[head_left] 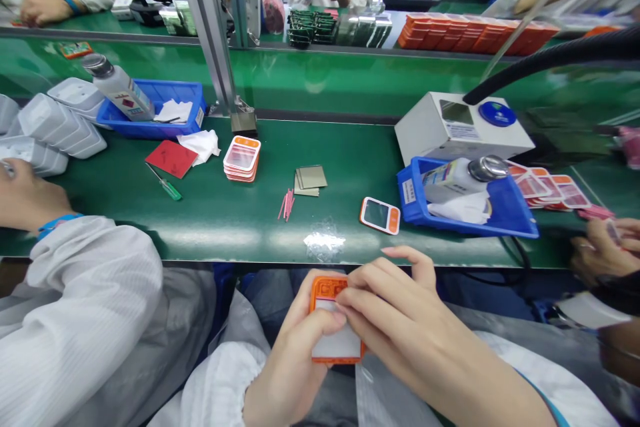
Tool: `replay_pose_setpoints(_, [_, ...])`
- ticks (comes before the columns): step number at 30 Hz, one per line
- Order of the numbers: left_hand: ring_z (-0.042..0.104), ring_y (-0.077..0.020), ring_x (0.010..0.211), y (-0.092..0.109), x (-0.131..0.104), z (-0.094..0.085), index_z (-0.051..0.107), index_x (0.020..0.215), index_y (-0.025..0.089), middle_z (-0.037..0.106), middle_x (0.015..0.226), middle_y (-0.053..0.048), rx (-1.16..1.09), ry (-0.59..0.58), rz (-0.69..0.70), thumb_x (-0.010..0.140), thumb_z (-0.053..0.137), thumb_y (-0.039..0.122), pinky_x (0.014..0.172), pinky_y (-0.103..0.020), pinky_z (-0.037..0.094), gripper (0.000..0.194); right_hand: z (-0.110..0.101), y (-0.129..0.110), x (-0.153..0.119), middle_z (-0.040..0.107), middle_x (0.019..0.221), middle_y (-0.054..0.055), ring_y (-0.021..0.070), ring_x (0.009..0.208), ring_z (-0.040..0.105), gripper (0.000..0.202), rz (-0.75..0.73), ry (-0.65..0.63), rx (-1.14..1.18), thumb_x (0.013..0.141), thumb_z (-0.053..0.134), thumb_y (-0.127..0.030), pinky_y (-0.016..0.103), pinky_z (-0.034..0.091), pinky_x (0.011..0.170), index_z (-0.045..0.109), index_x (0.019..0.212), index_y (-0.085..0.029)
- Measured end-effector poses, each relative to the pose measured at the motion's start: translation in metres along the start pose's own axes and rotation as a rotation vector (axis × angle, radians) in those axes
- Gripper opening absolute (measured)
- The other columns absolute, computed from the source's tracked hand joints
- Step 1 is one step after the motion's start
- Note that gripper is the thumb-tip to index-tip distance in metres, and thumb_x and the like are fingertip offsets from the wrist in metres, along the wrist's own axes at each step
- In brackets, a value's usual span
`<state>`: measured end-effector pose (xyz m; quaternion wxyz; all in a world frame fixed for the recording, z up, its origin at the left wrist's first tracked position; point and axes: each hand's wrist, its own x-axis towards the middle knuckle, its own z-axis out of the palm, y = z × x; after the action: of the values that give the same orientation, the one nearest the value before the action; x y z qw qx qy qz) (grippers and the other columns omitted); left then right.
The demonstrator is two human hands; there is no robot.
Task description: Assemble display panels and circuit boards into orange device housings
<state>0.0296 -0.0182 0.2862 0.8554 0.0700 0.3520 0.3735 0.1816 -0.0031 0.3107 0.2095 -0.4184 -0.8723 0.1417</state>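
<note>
Green workbench (200, 233) (glossy), metal post (213, 33)

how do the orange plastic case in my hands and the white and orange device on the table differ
The orange plastic case is held and shows a pale panel; the white-and-orange device lies flat, showing a dark screen. Both are rounded rectangles.

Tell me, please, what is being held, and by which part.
An orange casing with a pale panel: the left hand grips its left side, while the right hand touches its upper right edge.
</note>
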Motion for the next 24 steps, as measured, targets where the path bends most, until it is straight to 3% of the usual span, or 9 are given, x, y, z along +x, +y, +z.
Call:
replay_pose_setpoints(4, [0.059, -0.0137, 0.091, 0.0, 0.0, -0.001, 0.067, 0.1, 0.021, 0.066, 0.097, -0.002, -0.027, 0.021, 0.004, 0.083, 0.06, 0.026, 0.077, -0.022, 0.046, 0.019, -0.004, 0.003, 0.001, 0.06, 0.083, 0.001, 0.0138, 0.077, 0.054, 0.011, 0.024, 0.069, 0.037, 0.095, 0.047, -0.015, 0.042, 0.028, 0.095, 0.058, 0.094, -0.017])
replay_pose_setpoints(10, [0.062, -0.014, 0.081, 0.004, 0.0, -0.004, 0.065, 0.1, 0.021, 0.068, 0.091, -0.002, -0.031, 0.1, -0.004, 0.081, 0.063, 0.028, 0.07, -0.023, 0.047, 0.02, 0.001, 0.008, -0.01, 0.06, 0.076, 0.001, 0.0126, 0.069, 0.055, 0.007, 0.024, 0.305, -0.006, 0.088, 0.059, -0.017, 0.045, 0.031, 0.092, 0.064, 0.083, -0.019])
replay_pose_setpoints(18, [0.064, -0.0148, 0.077, 0.01, 0.009, 0.006, 0.062, 0.101, 0.019, 0.07, 0.087, -0.002, 0.005, 0.152, 0.008, 0.08, 0.062, 0.023, 0.064, -0.024, 0.049, 0.021, 0.02, 0.011, -0.024, 0.072, 0.086, 0.006, 0.0168, 0.077, 0.062, 0.021, -0.05, 0.348, -0.272, 0.094, 0.05, -0.028, 0.042, 0.03, 0.094, 0.067, 0.096, -0.016])
replay_pose_setpoints(24, [0.066, -0.0135, 0.074, 0.017, 0.015, 0.025, 0.062, 0.095, 0.017, 0.072, 0.087, -0.003, 0.065, 0.171, 0.094, 0.078, 0.067, 0.02, 0.063, -0.022, 0.049, 0.018, 0.007, 0.012, -0.013, 0.069, 0.086, 0.007, 0.0168, 0.08, 0.06, 0.019, -0.055, 0.393, -0.336, 0.094, 0.047, -0.022, 0.044, 0.03, 0.095, 0.065, 0.094, -0.014])
